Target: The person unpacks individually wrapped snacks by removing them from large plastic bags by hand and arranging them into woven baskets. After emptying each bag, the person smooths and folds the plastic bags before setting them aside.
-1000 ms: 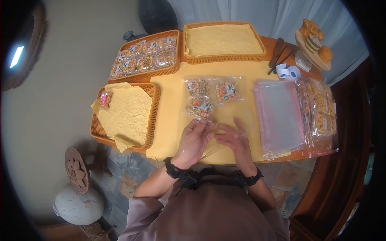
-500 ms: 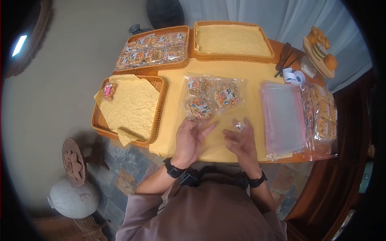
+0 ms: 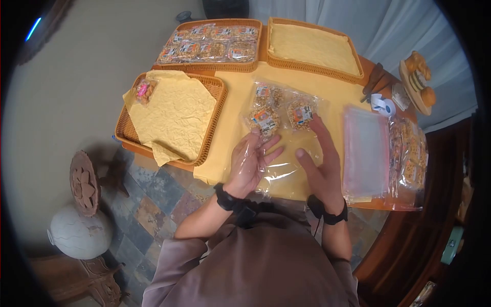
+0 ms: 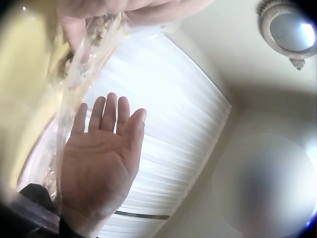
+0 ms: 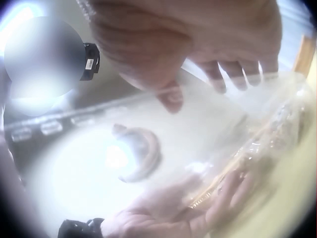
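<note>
In the head view, three clear packets of clustered nuts or grains with printed labels, among them a nearer packet [image 3: 264,121] and a right packet [image 3: 300,115], lie under a large clear plastic bag [image 3: 281,176]. My left hand [image 3: 245,166] is turned palm inward below the nearer packet, fingers loosely extended, with glossy film draped over it. To its right, my right hand [image 3: 326,176] has its thumb and fingers spread, the fingertips by the right packet. The film [image 5: 208,139] stretches between both hands in the right wrist view. An upright palm, my right hand [image 4: 101,166], shows in the left wrist view.
Flat clear bags [image 3: 365,153] and a bundle of packed snacks [image 3: 410,153] lie on the right. A filled wicker tray [image 3: 209,66], a paper-lined tray [image 3: 314,69] and a tray with one pink-labelled packet [image 3: 144,91] surround the yellow paper. White tape [image 3: 382,105] lies back right.
Both hands have parted from close together. The right hand has moved up and right with fingers spreading, and the left has loosened its fingertips. The film now shines between them.
</note>
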Available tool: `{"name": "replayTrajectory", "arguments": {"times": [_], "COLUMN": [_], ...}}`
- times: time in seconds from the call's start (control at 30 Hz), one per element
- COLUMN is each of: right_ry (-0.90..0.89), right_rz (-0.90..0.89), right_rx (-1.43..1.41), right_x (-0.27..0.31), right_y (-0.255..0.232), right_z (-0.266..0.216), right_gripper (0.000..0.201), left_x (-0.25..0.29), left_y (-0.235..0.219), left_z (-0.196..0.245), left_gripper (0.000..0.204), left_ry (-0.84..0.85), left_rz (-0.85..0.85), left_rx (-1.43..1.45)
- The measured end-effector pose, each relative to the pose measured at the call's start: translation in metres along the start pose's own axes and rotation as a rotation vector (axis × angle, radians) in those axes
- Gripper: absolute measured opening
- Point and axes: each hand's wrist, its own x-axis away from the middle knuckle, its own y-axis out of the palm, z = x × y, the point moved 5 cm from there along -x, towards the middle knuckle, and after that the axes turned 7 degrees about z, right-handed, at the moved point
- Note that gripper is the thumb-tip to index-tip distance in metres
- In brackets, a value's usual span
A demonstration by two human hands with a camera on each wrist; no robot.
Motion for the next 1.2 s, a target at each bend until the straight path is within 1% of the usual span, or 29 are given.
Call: {"name": "replayTrajectory", "arguments": {"times": [0.03, 0.07, 0.13, 0.2, 0.23, 0.3, 0.37, 0.4, 0.47, 0.5, 0.53, 0.57, 0.6, 0.63, 0.67, 0.7, 0.73, 0.8, 0.83, 0.9, 0.93, 1.0, 1.03, 1.1, 1.13, 1.2], "right_ry": [-0.003, -0.032, -0.061, 0.020, 0.019, 0.087, 0.090, 0.095, 0.118, 0.133, 0.140, 0.155, 0.171, 0.178, 0.156, 0.135, 0.140, 0.069, 0.071, 0.052, 0.051, 0.073, 0.071, 0.107, 0.092, 0.167], "right_rz": [-0.009, -0.052, -0.104, -0.130, -0.136, -0.151, -0.164, -0.173, -0.167, -0.159, -0.160, -0.146, -0.132, -0.132, -0.092, -0.050, -0.048, 0.108, 0.111, 0.160, 0.162, 0.217, 0.220, 0.255, 0.256, 0.298], "right_rx": [0.001, -0.012, -0.027, -0.025, -0.026, -0.036, -0.020, -0.003, -0.015, -0.025, -0.024, -0.071, -0.118, -0.116, -0.120, -0.125, -0.125, -0.060, -0.061, 0.021, 0.019, 0.036, 0.029, 0.018, -0.003, -0.105], "right_x": [-0.004, -0.007, -0.012, -0.013, -0.013, -0.012, -0.011, -0.009, -0.010, -0.010, -0.010, -0.010, -0.009, -0.008, -0.008, -0.008, -0.006, 0.002, 0.006, 0.017, 0.023, 0.037, 0.045, 0.061, 0.067, 0.080], "right_y": [0.006, 0.014, 0.028, 0.038, 0.041, 0.044, 0.044, 0.044, 0.044, 0.044, 0.043, 0.042, 0.039, 0.036, 0.031, 0.027, 0.025, 0.012, 0.009, 0.001, -0.001, -0.004, -0.004, -0.004, -0.002, 0.002], "right_z": [0.000, 0.001, 0.009, 0.024, 0.029, 0.041, 0.041, 0.040, 0.041, 0.041, 0.041, 0.040, 0.039, 0.038, 0.035, 0.033, 0.034, 0.034, 0.035, 0.035, 0.035, 0.035, 0.036, 0.041, 0.042, 0.050], "right_gripper": [0.063, 0.064, 0.064, 0.069, 0.069, 0.071, 0.071, 0.071, 0.070, 0.069, 0.069, 0.068, 0.067, 0.067, 0.066, 0.066, 0.066, 0.064, 0.064, 0.064, 0.064, 0.064, 0.064, 0.064, 0.064, 0.064], "left_x": [-0.003, -0.007, -0.014, -0.008, -0.005, 0.004, 0.019, 0.026, 0.041, 0.050, 0.061, 0.067, 0.072, 0.078, 0.082, 0.089, 0.093, 0.104, 0.108, 0.118, 0.119, 0.119, 0.118, 0.112, 0.106, 0.085], "left_y": [0.001, -0.003, -0.010, -0.014, -0.016, -0.022, -0.027, -0.031, -0.034, -0.032, -0.028, -0.029, -0.034, -0.037, -0.040, -0.046, -0.052, -0.059, -0.060, -0.060, -0.067, -0.075, -0.078, -0.079, -0.076, -0.074], "left_z": [0.000, -0.001, -0.006, -0.008, -0.011, -0.018, -0.022, -0.023, -0.023, -0.017, -0.013, -0.011, -0.010, -0.009, -0.006, 0.000, 0.008, 0.024, 0.037, 0.061, 0.073, 0.098, 0.107, 0.135, 0.145, 0.172], "left_gripper": [0.026, 0.026, 0.028, 0.028, 0.026, 0.025, 0.023, 0.023, 0.031, 0.031, 0.035, 0.041, 0.041, 0.045, 0.049, 0.048, 0.048, 0.041, 0.041, 0.035, 0.035, 0.038, 0.038, 0.040, 0.041, 0.037], "left_ry": [-0.044, -0.042, -0.029, -0.037, -0.017, 0.004, 0.087, 0.081, -0.006, -0.013, -0.068, -0.121, -0.127, -0.141, -0.151, -0.195, -0.199, -0.191, -0.193, -0.168, -0.167, -0.118, -0.115, 0.029, 0.105, 0.261], "left_rz": [0.010, 0.017, -0.038, -0.041, -0.048, -0.051, -0.056, -0.047, -0.034, -0.031, -0.041, -0.054, -0.054, -0.108, -0.165, -0.149, -0.149, -0.354, -0.356, -0.425, -0.425, -0.493, -0.492, -0.364, -0.300, -0.221], "left_rx": [-0.035, -0.027, -0.045, -0.007, -0.043, -0.078, -0.122, -0.121, -0.235, -0.236, -0.328, -0.419, -0.419, -0.432, -0.446, -0.523, -0.526, -0.668, -0.672, -0.821, -0.824, -0.803, -0.810, -0.719, -0.718, -0.840]}}
